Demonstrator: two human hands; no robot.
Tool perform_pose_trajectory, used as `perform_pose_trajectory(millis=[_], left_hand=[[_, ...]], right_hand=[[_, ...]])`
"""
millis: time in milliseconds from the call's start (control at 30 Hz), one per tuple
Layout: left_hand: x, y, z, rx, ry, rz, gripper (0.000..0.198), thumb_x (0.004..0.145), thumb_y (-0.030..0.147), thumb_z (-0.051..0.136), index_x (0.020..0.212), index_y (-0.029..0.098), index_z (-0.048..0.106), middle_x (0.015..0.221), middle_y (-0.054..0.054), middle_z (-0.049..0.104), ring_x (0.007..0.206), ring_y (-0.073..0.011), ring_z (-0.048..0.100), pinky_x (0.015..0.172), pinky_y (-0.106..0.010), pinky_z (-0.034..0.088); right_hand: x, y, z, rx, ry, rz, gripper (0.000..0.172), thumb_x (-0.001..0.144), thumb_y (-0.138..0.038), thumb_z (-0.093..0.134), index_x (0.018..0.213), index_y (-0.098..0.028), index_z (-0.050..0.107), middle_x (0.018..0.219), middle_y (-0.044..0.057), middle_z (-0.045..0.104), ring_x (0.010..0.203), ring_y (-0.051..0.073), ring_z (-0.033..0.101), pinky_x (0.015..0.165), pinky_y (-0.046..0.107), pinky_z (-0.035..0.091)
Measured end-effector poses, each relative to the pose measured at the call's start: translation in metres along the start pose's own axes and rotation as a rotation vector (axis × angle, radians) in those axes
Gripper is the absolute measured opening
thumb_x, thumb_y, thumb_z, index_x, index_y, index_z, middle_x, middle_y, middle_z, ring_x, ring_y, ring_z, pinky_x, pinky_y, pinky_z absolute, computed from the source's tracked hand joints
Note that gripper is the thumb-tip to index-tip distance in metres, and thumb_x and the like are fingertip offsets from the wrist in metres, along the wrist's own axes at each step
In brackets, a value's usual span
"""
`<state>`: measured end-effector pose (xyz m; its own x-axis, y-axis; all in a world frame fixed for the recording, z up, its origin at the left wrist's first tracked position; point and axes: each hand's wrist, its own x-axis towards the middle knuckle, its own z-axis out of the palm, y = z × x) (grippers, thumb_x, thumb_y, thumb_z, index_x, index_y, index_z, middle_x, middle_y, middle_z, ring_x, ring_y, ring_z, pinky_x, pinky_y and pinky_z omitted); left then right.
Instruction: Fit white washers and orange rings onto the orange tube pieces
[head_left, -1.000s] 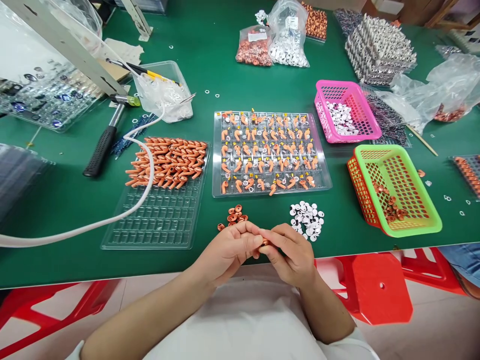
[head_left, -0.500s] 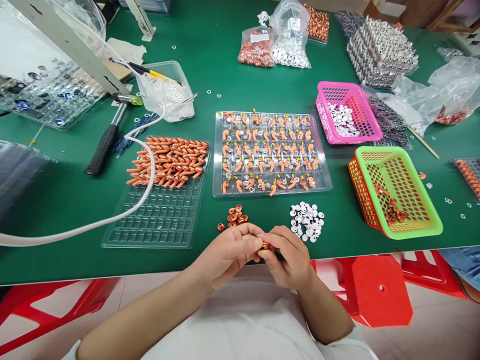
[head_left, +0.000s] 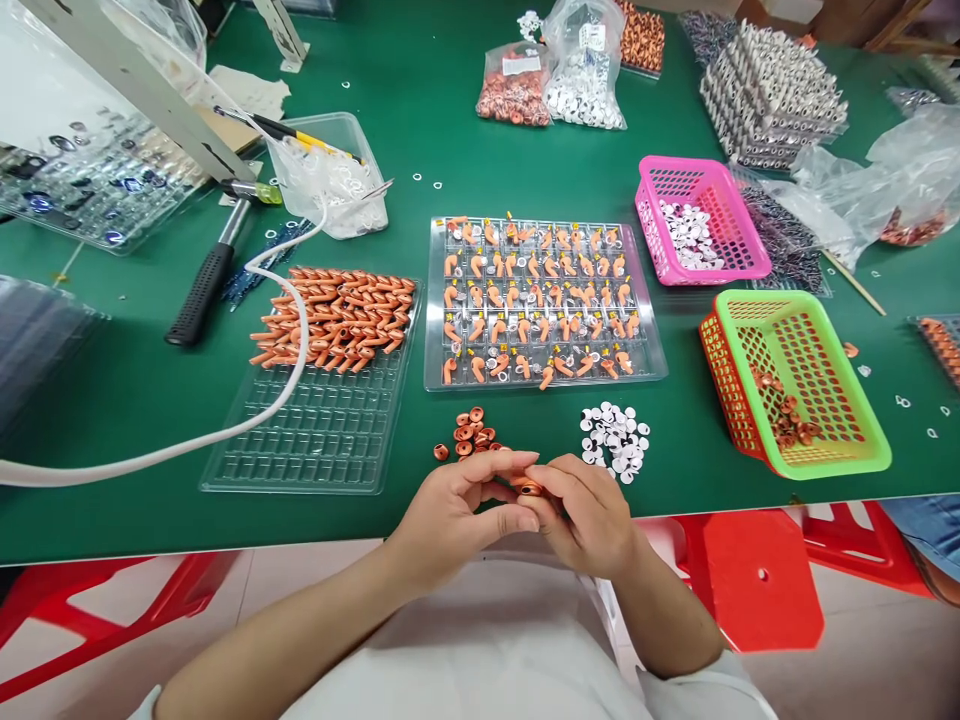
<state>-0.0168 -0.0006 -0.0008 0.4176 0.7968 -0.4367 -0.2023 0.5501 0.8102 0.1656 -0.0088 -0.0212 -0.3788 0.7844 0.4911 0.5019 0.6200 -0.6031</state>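
My right hand is closed, its thumb and fingers pinching a small copper-coloured earbud shell with a dark opening. Around the shell's left side is my left hand, its thumb and forefinger spread apart; whether another of its fingertips touches the shell is hidden. Just beyond the left hand lies a small pile of copper-coloured round shells. Past the right hand are loose white round stickers with dark marks. A clear tray behind them carries rows of orange earbud pieces with yellow tips.
On the left, a clear tray holds stacked copper stems, crossed by a white cable. A hammer lies farther left. At right stand a green basket and a pink basket. Bags lie at the back.
My left thumb has moved down and away from the forefinger, widening the gap. The shell now shows more clearly in my right fingers. The camera view has shifted slightly.
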Motion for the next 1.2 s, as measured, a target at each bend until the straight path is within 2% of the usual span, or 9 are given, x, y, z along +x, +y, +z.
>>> perform_pose_trajectory(millis=[100,333,733,967,1200], left_hand=[[-0.0008,-0.0014,0.0011,0.063,0.015,0.040,0.042,0.070,0.019,0.080,0.110,0.019,0.069,0.094,-0.004,0.074,0.087,-0.0187,0.068,0.083,-0.033,0.058],[-0.0015,-0.0023,0.0003,0.115,0.043,0.137,0.038,0.068,0.014,0.080,0.105,0.021,0.072,0.091,-0.002,0.075,0.082,-0.0163,0.070,0.078,-0.026,0.059],[-0.0050,-0.0022,0.0025,0.083,0.048,0.156,0.035,0.067,0.011,0.080,0.100,0.020,0.074,0.084,-0.002,0.075,0.076,-0.0163,0.071,0.073,-0.025,0.060],[-0.0068,-0.0007,0.0033,0.106,0.041,0.229,0.036,0.067,0.008,0.079,0.100,0.021,0.074,0.085,-0.002,0.076,0.075,-0.0151,0.071,0.071,-0.021,0.059],[-0.0069,0.0010,0.0033,0.183,0.025,0.281,0.033,0.069,0.011,0.079,0.101,0.020,0.073,0.085,-0.003,0.076,0.074,-0.0162,0.070,0.070,-0.023,0.059]], right_hand=[[-0.0007,0.0001,0.0008,-0.018,0.001,-0.021,0.020,0.091,-0.018,0.055,0.111,-0.014,0.054,0.080,0.006,0.067,0.067,0.015,0.060,0.054,0.026,0.048],[-0.0018,-0.0011,0.0029,0.007,0.007,-0.034,0.018,0.091,-0.018,0.054,0.110,-0.015,0.054,0.077,0.005,0.067,0.064,0.015,0.058,0.051,0.026,0.045],[0.0016,-0.0051,0.0032,0.101,0.005,-0.044,0.015,0.091,-0.017,0.052,0.106,-0.014,0.054,0.073,0.005,0.064,0.059,0.015,0.056,0.048,0.027,0.041],[0.0041,-0.0077,0.0038,0.112,0.039,-0.046,0.012,0.091,-0.016,0.051,0.102,-0.015,0.055,0.070,0.003,0.062,0.055,0.014,0.054,0.045,0.026,0.038],[0.0032,-0.0072,0.0048,0.148,0.056,-0.061,0.014,0.090,-0.017,0.051,0.104,-0.015,0.055,0.072,0.004,0.064,0.057,0.015,0.057,0.046,0.026,0.042]])
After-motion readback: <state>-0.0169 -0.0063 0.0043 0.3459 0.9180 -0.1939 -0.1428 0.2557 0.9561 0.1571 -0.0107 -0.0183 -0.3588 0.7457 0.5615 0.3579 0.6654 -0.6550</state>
